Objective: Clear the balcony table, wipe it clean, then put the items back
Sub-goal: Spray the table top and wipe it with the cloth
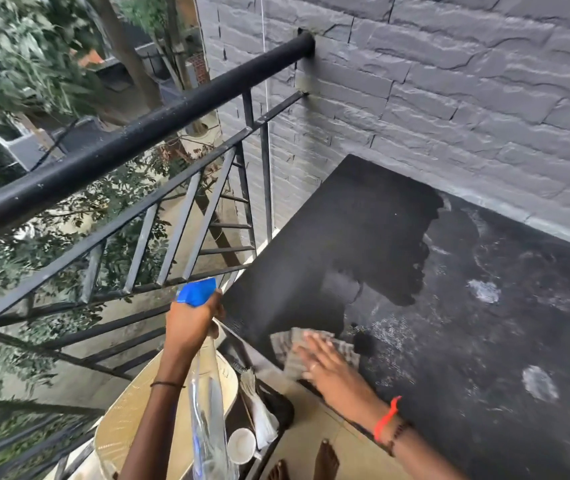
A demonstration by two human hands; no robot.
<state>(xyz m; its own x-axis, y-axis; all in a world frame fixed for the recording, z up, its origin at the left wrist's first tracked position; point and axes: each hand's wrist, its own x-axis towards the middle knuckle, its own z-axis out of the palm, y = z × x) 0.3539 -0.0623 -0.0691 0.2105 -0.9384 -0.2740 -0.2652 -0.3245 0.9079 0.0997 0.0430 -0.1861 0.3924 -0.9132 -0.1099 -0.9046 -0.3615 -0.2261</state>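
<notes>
A: While the left hand (191, 322) grips the spray bottle (207, 386) by its blue trigger head (197, 292), where is the cloth?

B: Under the right hand (328, 363) — fingers spread flat, palm pressing the grey cloth (288, 344) onto the near left edge of the bench (363, 220).

A: And the bench top?

B: Black and bare. The left part looks dark and wet, with a ragged boundary; the right part shows pale, dusty smears and 2 or 3 whitish patches (484, 291).

A: The bottle itself?

B: Clear, hanging down from the left fist, nozzle pointing toward the bench. It is off the bench, just beside its left edge.

A: Anything set aside?

B: Down by the floor to the left — a woven straw-coloured piece (131, 420), a white cup (242, 445), and some pale items in a dark tray (281, 408). I cannot tell exactly what those are.

A: Surroundings?

B: A black railing (131, 140) on the left, a grey brick wall (449, 81) behind the bench.
</notes>
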